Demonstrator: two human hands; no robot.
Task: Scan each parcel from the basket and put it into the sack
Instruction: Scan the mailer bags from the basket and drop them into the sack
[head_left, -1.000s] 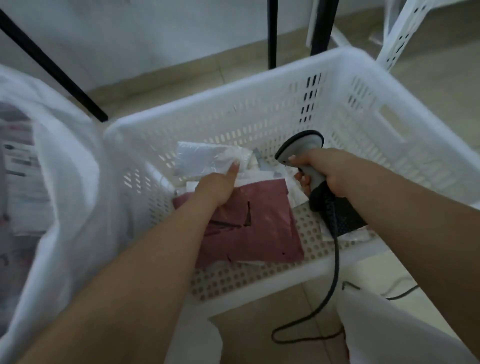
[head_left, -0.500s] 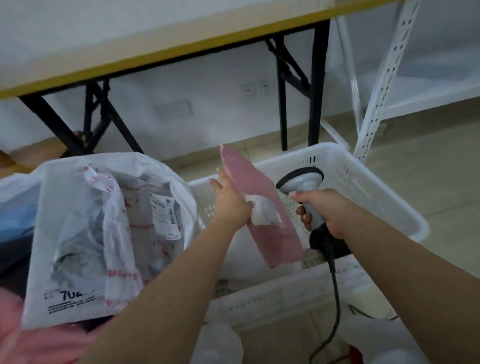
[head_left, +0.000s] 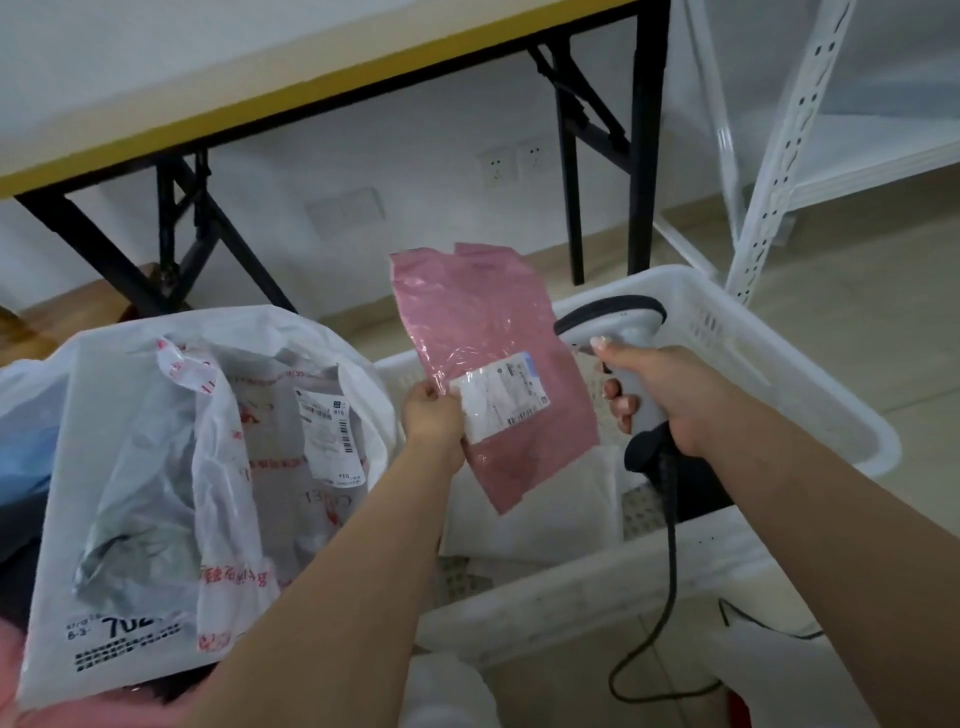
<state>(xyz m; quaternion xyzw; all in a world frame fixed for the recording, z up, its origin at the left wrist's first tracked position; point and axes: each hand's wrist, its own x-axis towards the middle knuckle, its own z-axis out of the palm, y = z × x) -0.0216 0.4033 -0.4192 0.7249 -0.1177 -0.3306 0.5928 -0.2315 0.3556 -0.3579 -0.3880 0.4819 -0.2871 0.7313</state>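
One folding table (head_left: 311, 78) with a yellow edge and black legs stands at the back, near the wall. To the right of it is one white metal rack (head_left: 779, 156). On the wall are two sockets (head_left: 514, 161).

In front, one white basket (head_left: 779, 395) with perforated walls stands on the floor. Inside it lie some white parcels (head_left: 545, 519); I cannot count them exactly. Left of the basket is one sack (head_left: 171, 332) of thin white plastic, open at the top. In the sack at least two white parcels with printed labels are visible, one large with red letters (head_left: 130, 519) and one further behind (head_left: 327, 431).

One pink parcel (head_left: 483, 332) is held up in the air above the left part of the basket, tilted, with its one white label (head_left: 501, 400) turned to the camera. The left hand (head_left: 434, 421) pinches it at the label's left edge, so this grip is closed on the parcel.

The right hand (head_left: 670, 400) is clenched around the handle of one grey scanner (head_left: 613, 317), with the thumb on top. The scanner head is just beside the right edge of the pink parcel. One dark cable (head_left: 670, 571) hangs down from the handle.
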